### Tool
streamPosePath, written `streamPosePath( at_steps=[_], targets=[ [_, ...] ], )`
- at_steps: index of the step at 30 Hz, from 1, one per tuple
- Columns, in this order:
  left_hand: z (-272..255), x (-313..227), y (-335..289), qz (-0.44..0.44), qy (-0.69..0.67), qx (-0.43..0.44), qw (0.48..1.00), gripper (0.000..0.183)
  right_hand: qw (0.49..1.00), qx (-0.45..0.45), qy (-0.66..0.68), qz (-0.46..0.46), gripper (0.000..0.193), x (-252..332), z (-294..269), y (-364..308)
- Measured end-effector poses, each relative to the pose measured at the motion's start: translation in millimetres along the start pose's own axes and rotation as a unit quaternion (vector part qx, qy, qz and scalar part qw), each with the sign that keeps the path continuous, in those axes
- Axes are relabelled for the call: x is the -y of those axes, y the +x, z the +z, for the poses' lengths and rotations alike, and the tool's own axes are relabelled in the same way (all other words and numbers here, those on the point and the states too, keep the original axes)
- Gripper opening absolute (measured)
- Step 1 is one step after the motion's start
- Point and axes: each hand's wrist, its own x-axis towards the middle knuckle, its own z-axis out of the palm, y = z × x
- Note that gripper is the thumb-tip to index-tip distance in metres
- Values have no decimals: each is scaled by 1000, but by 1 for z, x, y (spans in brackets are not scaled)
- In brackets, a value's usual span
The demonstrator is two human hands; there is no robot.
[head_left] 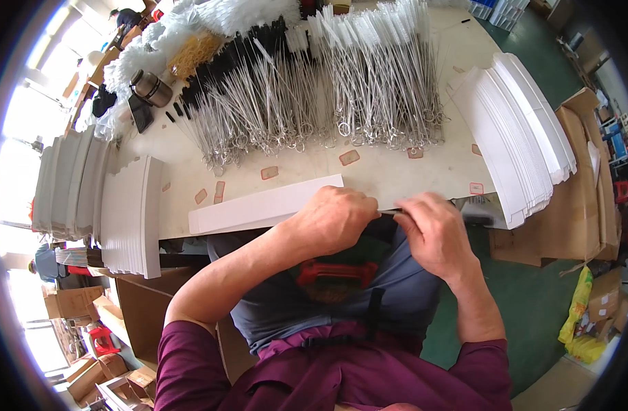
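My left hand [336, 218] is closed in a fist at the table's near edge. A thin metal stem shows between it and my right hand [434, 229], whose curled fingers are slightly smeared by motion. The stem appears to belong to a wire-handled brush [477, 219], its dark bristle end blurred beyond my right hand. Most of its handle is hidden by my fingers. A long flat white box [262, 205] lies beside my left hand, along the edge. Farther back are a pile of black-bristled wire brushes [252, 103] and a pile of white-bristled ones [382, 75], their ring ends toward me.
Stacked white boxes stand at the left [130, 216] and right [512, 137] of the table [307, 168]. A metal flask [151, 88] and plastic bags [225, 17] are at the back left. Cardboard boxes flank the table; a red object [338, 272] is below my hands.
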Motion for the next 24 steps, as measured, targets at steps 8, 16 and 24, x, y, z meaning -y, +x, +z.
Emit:
streamPosePath(
  at_steps=[8,16,24],
  targets=[
    [-5,-18,1,-144,-187,-63,970,20,920,-235,268,160,39,-8,14,-27],
    [12,-25,19,-81,-243,-81,963,22,733,-286,605,121,45,-42,18,-6],
    [-12,69,74,-212,61,-139,965,16,806,-186,525,201,42,-57,8,42]
  ],
)
